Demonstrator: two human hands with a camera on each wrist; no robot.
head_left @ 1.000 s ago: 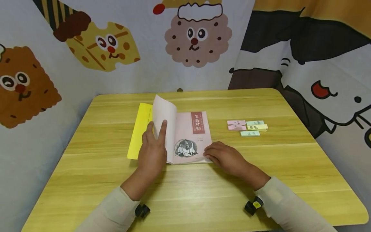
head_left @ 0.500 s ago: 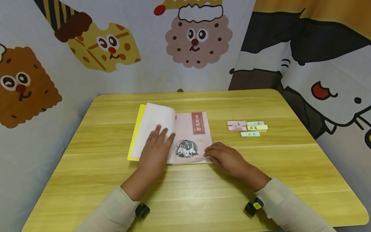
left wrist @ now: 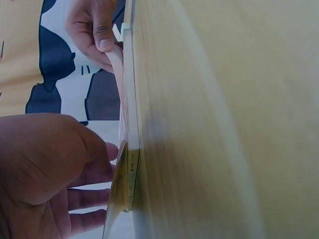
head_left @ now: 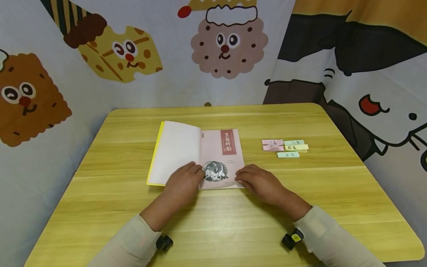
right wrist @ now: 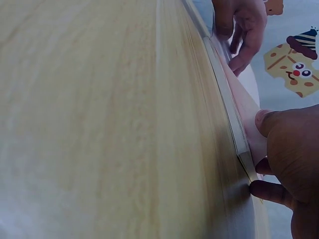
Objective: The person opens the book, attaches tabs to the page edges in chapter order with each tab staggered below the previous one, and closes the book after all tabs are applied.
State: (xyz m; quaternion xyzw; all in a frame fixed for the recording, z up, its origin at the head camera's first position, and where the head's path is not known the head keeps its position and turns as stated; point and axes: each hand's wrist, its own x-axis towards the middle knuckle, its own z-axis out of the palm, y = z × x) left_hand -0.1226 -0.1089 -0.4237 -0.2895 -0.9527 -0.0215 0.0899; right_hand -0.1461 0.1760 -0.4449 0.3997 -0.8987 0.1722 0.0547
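Note:
An open book (head_left: 215, 148) with a yellow cover lies on the table, its pink title page on the right and a blank white page (head_left: 180, 142) on the left. My left hand (head_left: 185, 181) rests over the lower part of the book by the spine, with fingers loosely bent. In the left wrist view that hand (left wrist: 55, 174) is beside the yellow cover edge (left wrist: 130, 172), gripping nothing. At the lower right corner my right hand (head_left: 260, 181) pinches the pink page. The right wrist view shows its thumb against the raised page (right wrist: 244, 99).
Several small pink, green and yellow sticky notes (head_left: 288, 154) with handwriting lie to the right of the book. The wooden table (head_left: 220, 230) has rounded corners. A cartoon-printed cloth (head_left: 173, 89) hangs behind it.
The white page has gone down to the left, covering most of the yellow flap. My left hand has slid right and down to the spine. The right hand has stayed at the corner.

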